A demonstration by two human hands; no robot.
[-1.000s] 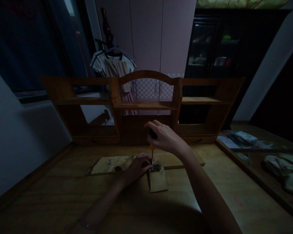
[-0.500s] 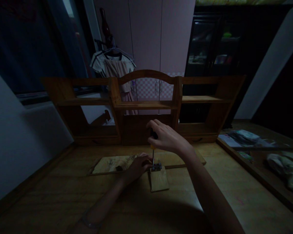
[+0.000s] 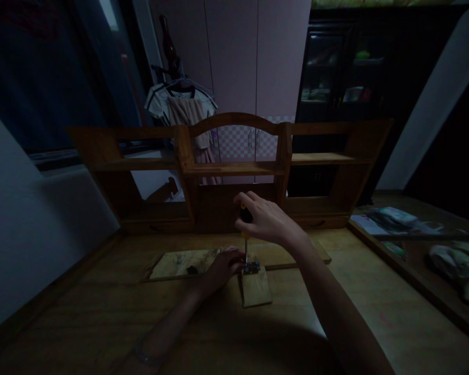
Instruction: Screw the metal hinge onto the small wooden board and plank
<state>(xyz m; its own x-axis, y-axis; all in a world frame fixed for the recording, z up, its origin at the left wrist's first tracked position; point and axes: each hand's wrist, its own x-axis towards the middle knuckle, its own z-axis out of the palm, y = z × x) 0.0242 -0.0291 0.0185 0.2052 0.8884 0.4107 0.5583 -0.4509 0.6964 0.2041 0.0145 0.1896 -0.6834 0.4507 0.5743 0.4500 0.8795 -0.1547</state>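
My right hand [image 3: 266, 219] is wrapped round the black and yellow handle of a screwdriver [image 3: 246, 252], which stands upright with its tip down at a small metal hinge [image 3: 252, 267]. That hinge lies where a small wooden block [image 3: 257, 291] meets a longer wooden board [image 3: 283, 255]. My left hand [image 3: 225, 265] rests low over the board, just left of the screwdriver's shaft, its fingertips bent together close to the tip. Whatever those fingers pinch is too small and dark to make out. A dark scrap [image 3: 192, 270] lies on the board's left part.
The boards lie on a wooden tabletop [image 3: 172, 333]. Behind them stands a wooden shelf unit [image 3: 234, 167] with several compartments. Plastic bags and papers [image 3: 394, 221] and pale cloth [image 3: 457, 271] lie past the raised right edge. Clothes [image 3: 187, 107] hang farther back.
Both hands keep nearly the same place. The right hand's grip on the screwdriver has shifted very slightly, and the whole view has moved a few pixels.
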